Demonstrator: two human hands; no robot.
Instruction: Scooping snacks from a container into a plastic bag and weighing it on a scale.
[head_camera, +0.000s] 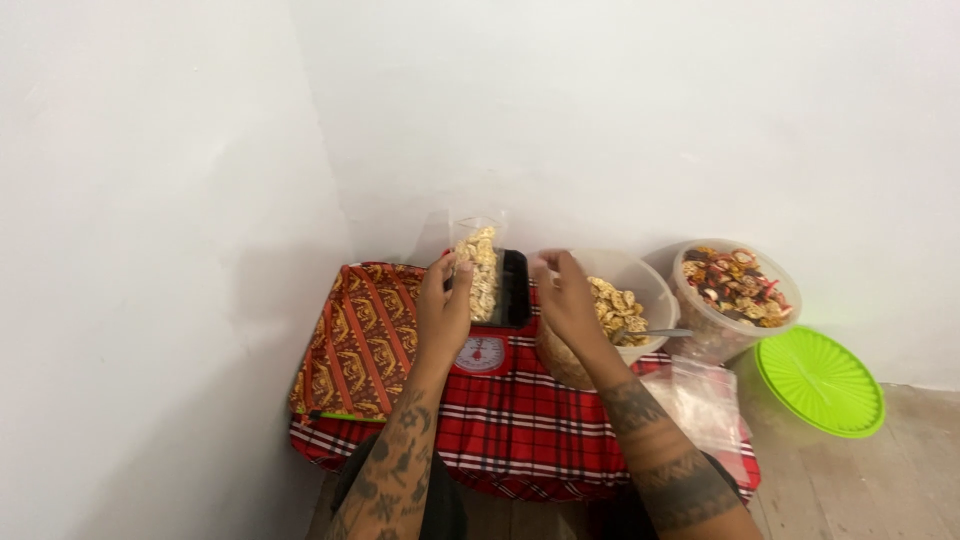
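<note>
My left hand (444, 300) grips the side of a clear plastic bag (480, 262) filled with pale yellow chips. The bag stands upright on the black tray (517, 290) of a red kitchen scale (482, 354). My right hand (562, 296) hovers just right of the bag with its fingers pinched together, above a clear bowl (645, 285) of the same yellow chips. Whether it holds chips is unclear. A spoon handle (668, 333) pokes out of that bowl.
A second clear tub (735, 285) of reddish mixed chips stands at right, with a green round lid (820, 380) on the wooden floor beside it. Empty clear bags (705, 400) lie on the red plaid cloth (520, 430). A patterned orange cloth (362, 335) lies left, by the white wall.
</note>
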